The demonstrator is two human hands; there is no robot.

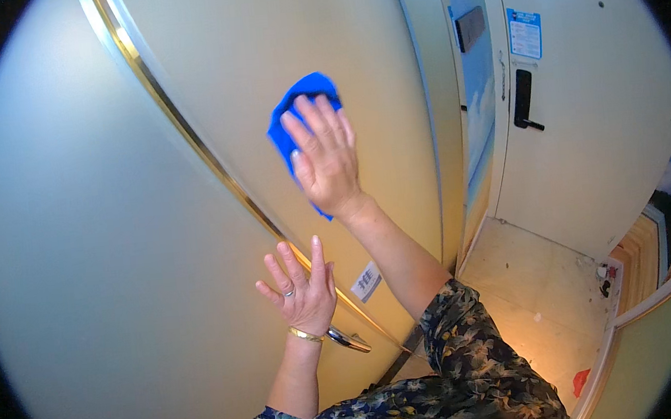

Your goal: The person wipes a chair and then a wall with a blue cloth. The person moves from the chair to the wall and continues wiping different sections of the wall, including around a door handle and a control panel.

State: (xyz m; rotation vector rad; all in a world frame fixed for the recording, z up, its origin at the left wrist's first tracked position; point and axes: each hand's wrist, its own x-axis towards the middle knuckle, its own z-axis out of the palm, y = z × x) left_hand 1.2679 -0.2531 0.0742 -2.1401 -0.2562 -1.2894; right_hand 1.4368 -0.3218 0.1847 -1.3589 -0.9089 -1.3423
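Note:
A blue cloth (pixel 280 124) lies flat against a pale, smooth door panel (pixel 372 86). My right hand (pixel 328 156) presses on it with the palm down and the fingers slightly spread; part of the cloth is hidden beneath. Lower and to the left, my left hand (pixel 307 299) has its fingers apart and holds nothing. It is by the gold-coloured metal strip (pixel 211 160) that runs along the panel's edge; whether it touches the surface I cannot tell. Just beyond my left wrist a curved metal door handle (pixel 350 341) shows, partly covered.
A small sticker with writing (pixel 367 281) is on the panel below my right forearm. To the right stands a white door (pixel 590 115) with a black lever handle (pixel 523 100) and a posted notice (pixel 525 34). A red scrap (pixel 580 382) lies on the tiled floor (pixel 522 289).

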